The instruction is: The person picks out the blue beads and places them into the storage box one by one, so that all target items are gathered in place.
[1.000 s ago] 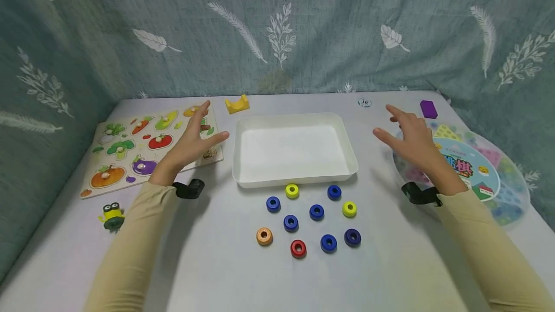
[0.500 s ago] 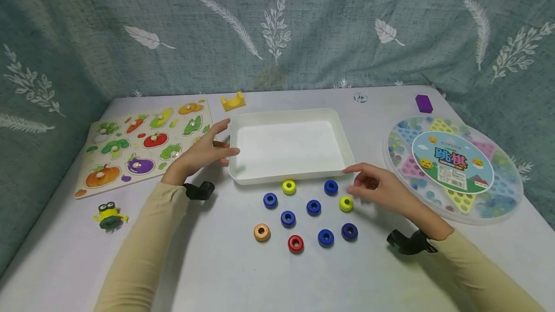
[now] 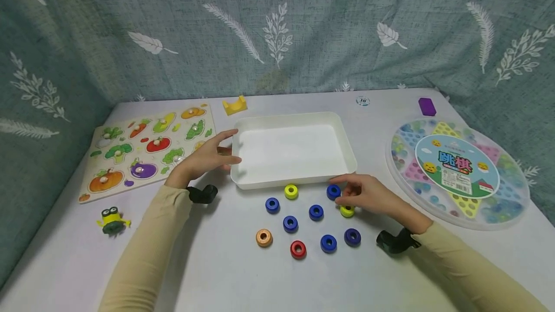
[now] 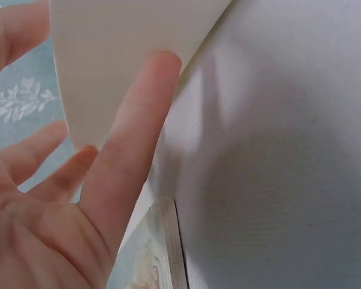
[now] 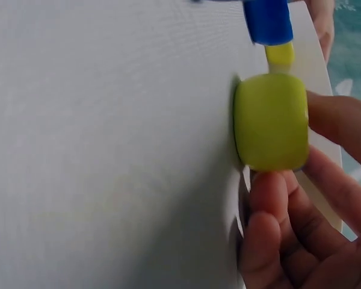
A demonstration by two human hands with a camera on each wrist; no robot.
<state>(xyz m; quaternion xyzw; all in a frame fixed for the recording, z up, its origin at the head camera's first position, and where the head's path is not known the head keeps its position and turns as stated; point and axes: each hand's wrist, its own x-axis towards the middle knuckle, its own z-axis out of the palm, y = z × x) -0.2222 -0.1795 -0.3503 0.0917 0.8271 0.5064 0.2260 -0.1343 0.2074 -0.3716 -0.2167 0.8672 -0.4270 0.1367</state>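
There, the right hand (image 3: 368, 195) had its fingertips (image 5: 331, 120) pinched on the lime-yellow ring (image 3: 347, 211), which sat on the table (image 3: 217, 273) just in front of the white tray (image 3: 347, 158), near its front right corner. A blue ring (image 3: 333, 191) lay just beside the hand, the other rings clustered to the left of it. Over on the other side, the left hand (image 3: 204, 158) lay spread, straight fingers (image 4: 132, 138) touching the tray's left wall. The vegetable puzzle board (image 3: 130, 158) rested by the table's left edge, and the round marble game case (image 3: 459, 172) by its right edge.
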